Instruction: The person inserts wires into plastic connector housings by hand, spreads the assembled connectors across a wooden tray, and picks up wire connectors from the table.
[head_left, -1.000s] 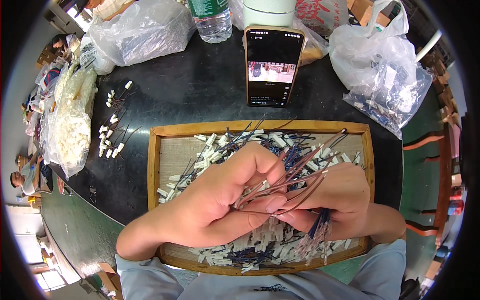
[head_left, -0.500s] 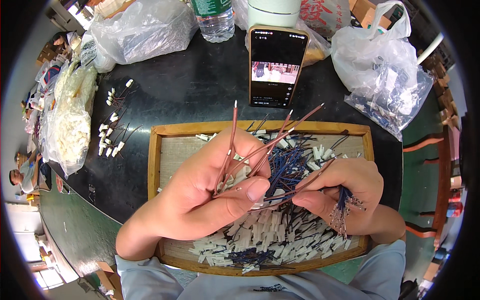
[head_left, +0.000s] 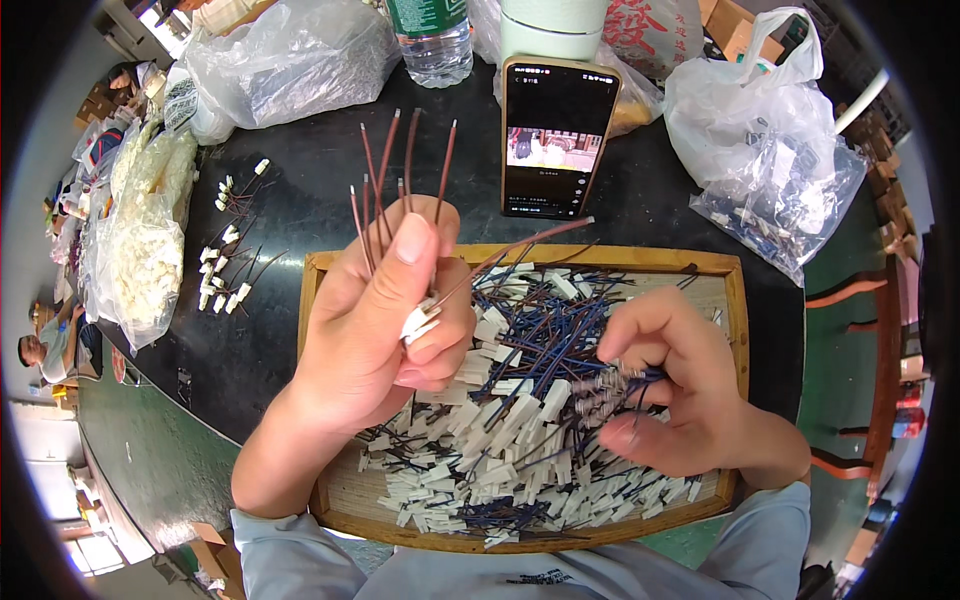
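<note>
My left hand (head_left: pixel 375 310) is closed around several brown wires (head_left: pixel 385 160) that fan upward past my thumb, their tips pale. White plastic connectors (head_left: pixel 420 322) poke out below that thumb, between the fingers. To the right, my right hand (head_left: pixel 690 385) keeps a bundle of dark blue wires with metal terminal ends (head_left: pixel 605 392) in its curled fingers, while its thumb and index finger are spread apart. The terminals are blurred. Beneath both hands, a wood-framed tray (head_left: pixel 520 544) holds a heap of white connectors (head_left: pixel 500 435) with blue and brown wires (head_left: pixel 550 340).
A phone (head_left: pixel 558 140) leans against a pale green cup (head_left: pixel 553 30) beyond the tray. Plastic bags (head_left: pixel 770 130) stand right and left, beside a water bottle (head_left: pixel 437 45). Loose wired connectors (head_left: pixel 225 270) lie on the black table (head_left: pixel 330 190). A person (head_left: pixel 52 345) sits far left.
My left hand has turned upright, so its brown wires point up and left. My right thumb and index finger have let go of a brown wire and spread, and the blue bundle has swung left.
</note>
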